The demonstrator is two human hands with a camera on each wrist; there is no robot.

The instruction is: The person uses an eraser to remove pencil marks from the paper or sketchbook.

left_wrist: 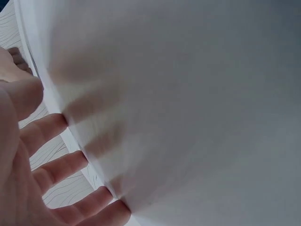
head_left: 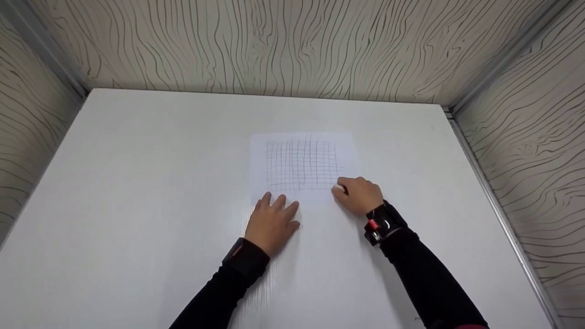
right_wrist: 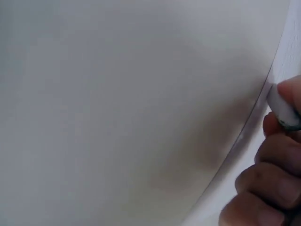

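Observation:
A sheet of white paper (head_left: 258, 169) lies on the white table, with a hand-drawn grid of thin grey lines across most of it. My left hand (head_left: 272, 224) rests at the sheet's lower edge, fingers spread, fingertips pressing down in the left wrist view. Over by the grid's lower right corner, my right hand (head_left: 361, 194) pinches a small white eraser (right_wrist: 282, 106) between thumb and index finger. The eraser has a dark greenish end, and its other end is down at the paper. The other right fingers are curled in, as the right wrist view shows.
The white table (head_left: 151, 183) extends on all sides of the sheet. Wood-grain patterned panels (head_left: 274, 45) stand behind it and to both sides, joined by grey metal corner posts. Black bands (head_left: 386, 221) with small devices sit on both wrists, over black sleeves.

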